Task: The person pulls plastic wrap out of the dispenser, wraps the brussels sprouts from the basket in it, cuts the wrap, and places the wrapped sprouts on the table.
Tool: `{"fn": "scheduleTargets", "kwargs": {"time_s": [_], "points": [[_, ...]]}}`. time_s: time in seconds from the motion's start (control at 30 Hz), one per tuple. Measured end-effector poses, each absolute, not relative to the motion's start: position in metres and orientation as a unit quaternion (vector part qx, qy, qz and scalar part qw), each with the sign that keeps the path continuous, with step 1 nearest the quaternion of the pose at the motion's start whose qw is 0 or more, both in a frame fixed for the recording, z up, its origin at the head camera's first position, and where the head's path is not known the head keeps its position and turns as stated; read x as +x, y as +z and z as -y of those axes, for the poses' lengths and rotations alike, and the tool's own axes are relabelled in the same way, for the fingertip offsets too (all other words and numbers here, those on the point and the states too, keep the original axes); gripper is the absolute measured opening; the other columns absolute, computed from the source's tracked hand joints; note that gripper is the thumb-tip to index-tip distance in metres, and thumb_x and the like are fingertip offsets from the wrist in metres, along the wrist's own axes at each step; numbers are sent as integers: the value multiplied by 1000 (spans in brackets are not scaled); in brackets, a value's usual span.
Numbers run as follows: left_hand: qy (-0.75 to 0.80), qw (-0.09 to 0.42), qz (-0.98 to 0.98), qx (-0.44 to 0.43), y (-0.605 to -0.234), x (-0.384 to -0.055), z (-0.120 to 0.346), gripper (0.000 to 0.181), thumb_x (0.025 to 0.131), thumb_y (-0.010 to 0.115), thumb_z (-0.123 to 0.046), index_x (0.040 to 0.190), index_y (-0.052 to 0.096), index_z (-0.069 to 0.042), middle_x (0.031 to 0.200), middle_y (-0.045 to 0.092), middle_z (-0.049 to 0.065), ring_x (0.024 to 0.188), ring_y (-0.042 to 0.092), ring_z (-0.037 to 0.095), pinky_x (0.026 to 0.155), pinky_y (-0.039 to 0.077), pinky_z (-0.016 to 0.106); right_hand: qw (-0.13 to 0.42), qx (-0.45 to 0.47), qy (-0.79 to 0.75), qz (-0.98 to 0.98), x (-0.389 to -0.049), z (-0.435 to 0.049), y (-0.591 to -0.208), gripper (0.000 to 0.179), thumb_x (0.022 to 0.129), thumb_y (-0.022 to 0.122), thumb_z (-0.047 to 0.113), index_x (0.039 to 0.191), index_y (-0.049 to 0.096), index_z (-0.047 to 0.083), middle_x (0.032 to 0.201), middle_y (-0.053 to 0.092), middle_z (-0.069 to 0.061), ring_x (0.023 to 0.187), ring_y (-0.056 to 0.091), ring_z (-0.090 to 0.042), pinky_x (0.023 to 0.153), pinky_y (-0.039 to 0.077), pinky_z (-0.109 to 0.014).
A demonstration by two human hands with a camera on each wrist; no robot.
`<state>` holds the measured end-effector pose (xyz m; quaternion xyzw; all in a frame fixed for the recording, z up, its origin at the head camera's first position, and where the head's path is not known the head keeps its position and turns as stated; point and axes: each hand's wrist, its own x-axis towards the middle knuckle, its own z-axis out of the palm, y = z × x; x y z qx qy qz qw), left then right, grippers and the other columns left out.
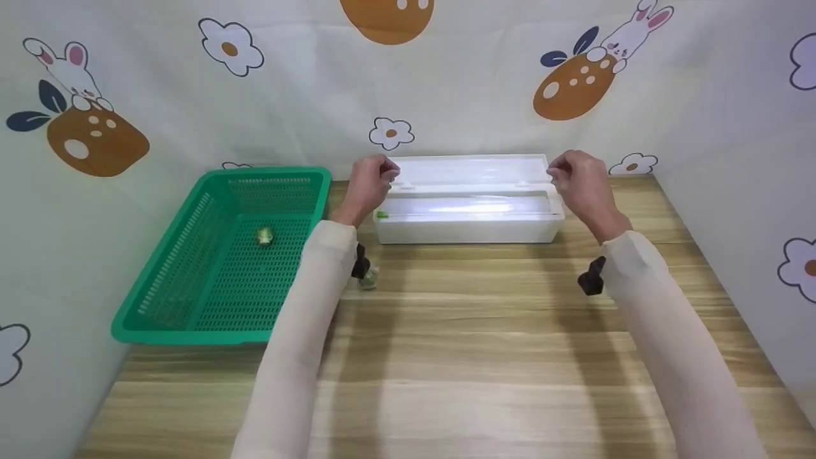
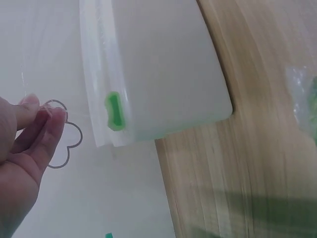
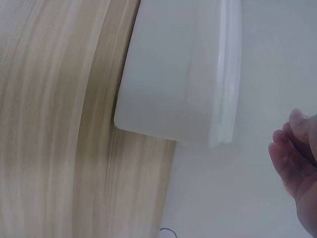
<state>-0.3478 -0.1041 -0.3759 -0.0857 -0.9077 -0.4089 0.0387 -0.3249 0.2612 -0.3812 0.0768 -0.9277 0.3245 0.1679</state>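
Observation:
A long white cling film dispenser box [image 1: 470, 231] stands against the back wall with its lid [image 1: 472, 167] raised. Inside lies a shiny roll of clear film [image 1: 472, 204]. Above its left end, my left hand [image 1: 370, 185] pinches a corner of clear film between thumb and fingertips; thin film wrinkles show in the left wrist view. At the other end my right hand [image 1: 583, 188] is pinched likewise, at the far edge of the film, which is hardly visible there. A green cutter slider [image 2: 115, 111] sits at the box's left end.
On the left stands a green plastic basket [image 1: 191, 336], with a small wrapped vegetable piece [image 1: 264, 236] in it. Another small film-wrapped green piece [image 1: 368, 278] lies on the wooden table [image 1: 484, 357], partly behind my left wrist. A patterned cloth wall [image 1: 472, 83] closes off the back.

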Motion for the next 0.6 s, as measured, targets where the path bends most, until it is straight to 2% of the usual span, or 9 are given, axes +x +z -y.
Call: {"fn": "scheduleTargets", "kwargs": {"time_s": [0.27,0.47,0.6], "points": [[-442,29,892,-86,-371,-347,106,15,101,57,-6,111,66,2,103,67,15,88,62,21,84,56,30,162,70,327,929,-320,-261,-372,17,98,61,7,108,68,-5,104,68,-22,91,60,-31,84,52,-39],[-471,-9,878,-85,-365,-345,109,17,102,54,-7,114,63,1,108,63,14,102,65,32,85,60,32,206,93,312,923,-320,-262,-369,14,97,63,5,102,69,-7,98,69,-24,88,62,-31,76,46,-28],[-498,-10,863,-88,-360,-344,109,16,102,54,-7,114,62,1,108,63,14,109,64,36,82,61,29,219,97,311,920,-320,-262,-365,14,97,63,5,101,69,-7,97,70,-23,87,62,-30,74,41,-24]]}}
